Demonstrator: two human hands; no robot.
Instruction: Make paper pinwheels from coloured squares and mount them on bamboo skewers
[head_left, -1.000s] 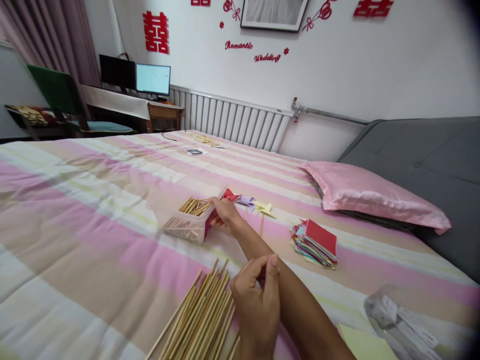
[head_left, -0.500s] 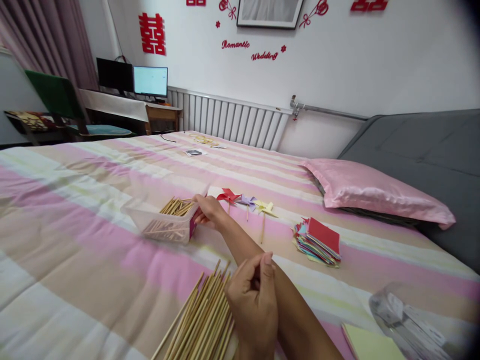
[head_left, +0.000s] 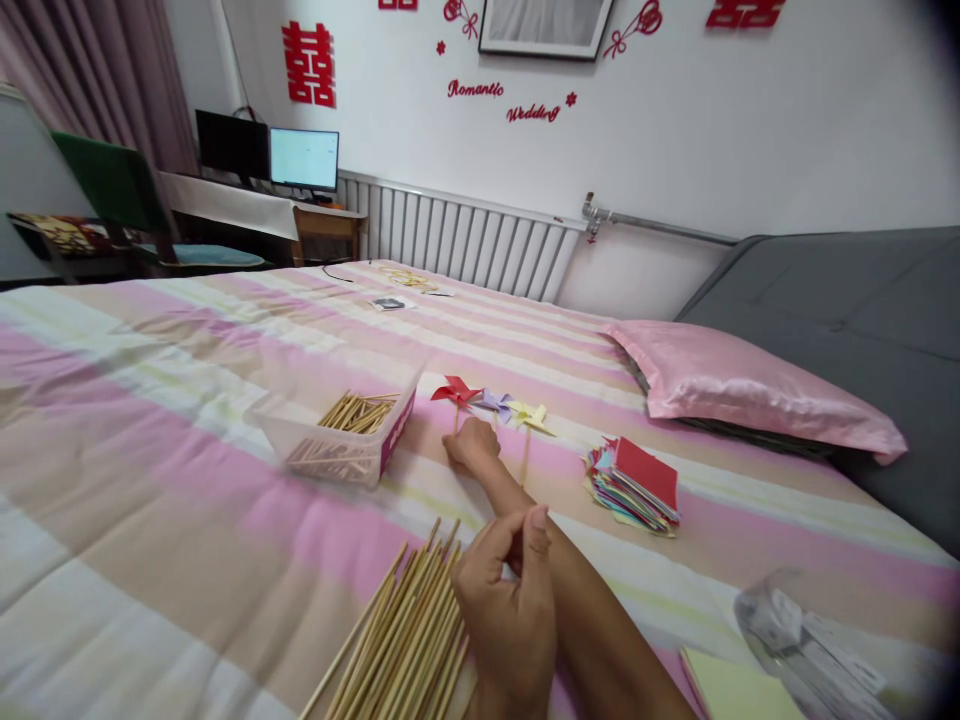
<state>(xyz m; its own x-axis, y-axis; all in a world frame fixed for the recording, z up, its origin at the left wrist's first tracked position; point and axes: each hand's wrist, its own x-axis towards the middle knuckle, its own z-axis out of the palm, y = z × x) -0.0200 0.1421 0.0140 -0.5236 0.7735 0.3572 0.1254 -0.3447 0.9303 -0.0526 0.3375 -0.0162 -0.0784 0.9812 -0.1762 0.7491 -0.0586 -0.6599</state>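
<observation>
My left hand (head_left: 510, 590) is closed, thumb against curled fingers, beside a bundle of long thin wooden sticks (head_left: 405, 640); what it pinches, if anything, I cannot make out. My right hand (head_left: 475, 446) reaches out past it, fingers curled, over the stick of a red paper pinwheel (head_left: 455, 390); its fingertips are hidden, so I cannot tell whether it grips the stick. Beside the red one lie a purple pinwheel (head_left: 495, 402) and a yellow pinwheel (head_left: 529, 415). Left of my right hand stands a clear plastic box (head_left: 397, 430) holding short wooden sticks (head_left: 356, 412).
A stack of coloured paper (head_left: 646, 475) lies to the right. Nearer me are a pale yellow paper pad (head_left: 735, 690) and a clear plastic package (head_left: 806, 640). A pink pillow (head_left: 750, 380) rests by the grey headboard (head_left: 847, 290). Small items lie at the striped bed's far edge.
My right hand has left the plastic box's right end and moved right to the red pinwheel's stick. My left hand has stayed beside the long sticks.
</observation>
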